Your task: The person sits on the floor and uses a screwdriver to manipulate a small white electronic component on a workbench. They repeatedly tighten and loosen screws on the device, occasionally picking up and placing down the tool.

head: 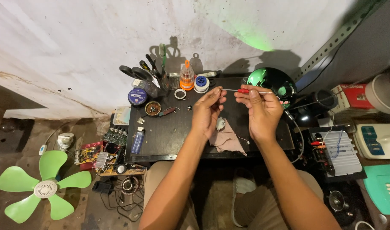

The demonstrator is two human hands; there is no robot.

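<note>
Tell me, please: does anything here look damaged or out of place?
Yes. A green fan blade lies loose on the floor, off any fan. Bare circuit boards and tangled wires sit beside it. The wall is stained and cracked.

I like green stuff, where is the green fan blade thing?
The green fan blade lies on the floor at the head view's lower left, left of the black table.

Can't really make out what the left hand (207, 111) pinches, too tiny. Teal box (384, 187) cut off at the right edge, forearms cropped at the bottom.
</note>
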